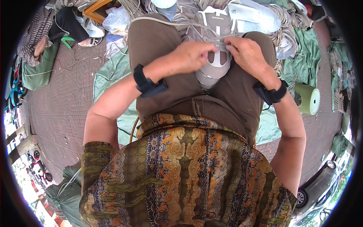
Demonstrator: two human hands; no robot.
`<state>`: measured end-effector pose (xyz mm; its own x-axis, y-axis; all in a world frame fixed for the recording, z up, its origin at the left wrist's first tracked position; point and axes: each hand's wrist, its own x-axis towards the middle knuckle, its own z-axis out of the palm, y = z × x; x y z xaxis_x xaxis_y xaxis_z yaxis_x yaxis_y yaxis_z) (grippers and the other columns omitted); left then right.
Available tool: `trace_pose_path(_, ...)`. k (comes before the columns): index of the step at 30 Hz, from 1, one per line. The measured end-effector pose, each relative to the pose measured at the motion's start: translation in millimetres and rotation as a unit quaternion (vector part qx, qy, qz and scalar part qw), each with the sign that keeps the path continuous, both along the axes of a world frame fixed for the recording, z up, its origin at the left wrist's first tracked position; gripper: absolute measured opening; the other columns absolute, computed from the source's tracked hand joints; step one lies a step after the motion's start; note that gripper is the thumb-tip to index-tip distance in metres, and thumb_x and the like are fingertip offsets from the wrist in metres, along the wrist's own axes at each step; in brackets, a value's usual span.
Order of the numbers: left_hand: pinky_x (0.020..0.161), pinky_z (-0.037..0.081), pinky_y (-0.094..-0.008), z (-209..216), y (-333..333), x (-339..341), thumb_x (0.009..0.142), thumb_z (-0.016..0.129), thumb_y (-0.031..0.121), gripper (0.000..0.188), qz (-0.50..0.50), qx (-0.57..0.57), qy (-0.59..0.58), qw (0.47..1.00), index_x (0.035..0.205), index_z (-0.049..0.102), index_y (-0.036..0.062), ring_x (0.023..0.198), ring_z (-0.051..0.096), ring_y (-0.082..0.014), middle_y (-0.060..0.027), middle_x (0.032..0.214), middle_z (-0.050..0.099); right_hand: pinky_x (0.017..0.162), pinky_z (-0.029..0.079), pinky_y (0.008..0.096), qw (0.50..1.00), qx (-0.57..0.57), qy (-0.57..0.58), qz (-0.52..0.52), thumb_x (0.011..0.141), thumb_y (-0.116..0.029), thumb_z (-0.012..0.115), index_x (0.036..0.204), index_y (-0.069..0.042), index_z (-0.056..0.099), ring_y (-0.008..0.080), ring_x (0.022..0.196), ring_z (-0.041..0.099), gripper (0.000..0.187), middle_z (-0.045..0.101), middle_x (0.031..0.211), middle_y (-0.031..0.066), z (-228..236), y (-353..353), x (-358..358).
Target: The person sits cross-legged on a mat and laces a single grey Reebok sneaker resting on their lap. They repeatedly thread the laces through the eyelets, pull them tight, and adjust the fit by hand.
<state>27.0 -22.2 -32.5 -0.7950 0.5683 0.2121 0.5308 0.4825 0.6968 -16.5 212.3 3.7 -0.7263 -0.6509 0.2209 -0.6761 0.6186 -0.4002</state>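
Note:
A grey and white sneaker point(212, 72) is held between my brown-trousered knees, its tongue pointing away from me and its rounded toe near my lap. A pale shoelace point(177, 24) runs over my left knee to the eyelets. My right hand point(248, 54) is at the right side of the lacing, thumb and fingertips pinched on the lace there. Just left of the shoe, my left hand point(195, 56) is closed with its fingers curled towards the lacing. It is slightly blurred, and what it pinches, if anything, is hidden.
Bundled grey shoe parts point(285, 41) and white shoe pieces point(253, 17) pile up beyond my knees. A green roll point(308, 99) stands at right near green sheeting point(308, 56). Another person's dark-trousered leg point(70, 24) shows at far left, above the paved ground point(64, 98).

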Motion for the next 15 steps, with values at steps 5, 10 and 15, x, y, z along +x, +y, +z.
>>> trace_pose_path(5,0.076,0.053,-0.0447,13.5,9.3,37.2,0.081,0.059,0.003,0.048,-0.008,-0.129,-0.014,0.991,0.129,0.052,0.0074,0.092,0.062,-0.0381,-0.0202,0.114,0.051,0.068,0.05,0.0463,0.995,0.102,-0.018,-0.009,0.087,-0.011,0.061,0.099,-0.005,0.06,0.0378,0.08,0.064,0.013,0.066,0.081,0.0173,-2.2,-18.3,-6.7)
trace_pose_path(10,0.072,0.048,-0.0473,12.7,8.3,38.7,0.083,0.054,0.004,0.046,-0.028,-0.145,-0.025,0.989,0.129,0.048,0.0037,0.087,0.057,-0.0413,-0.0204,0.108,0.052,0.069,0.051,0.046,0.987,0.154,0.039,0.014,0.085,-0.009,0.062,0.097,-0.003,0.057,0.0372,0.081,0.065,0.014,0.066,0.088,0.0148,-7.3,-26.3,-4.4)
trace_pose_path(15,0.07,0.049,-0.0476,16.5,9.8,41.1,0.081,0.053,-0.001,0.045,-0.048,-0.163,-0.019,0.985,0.126,0.047,-0.0029,0.085,0.058,-0.0421,-0.0215,0.107,0.051,0.069,0.05,0.0471,0.986,0.15,0.062,0.043,0.083,-0.008,0.062,0.092,-0.002,0.055,0.0391,0.078,0.063,0.013,0.065,0.087,0.0156,-19.1,-28.5,-10.2)
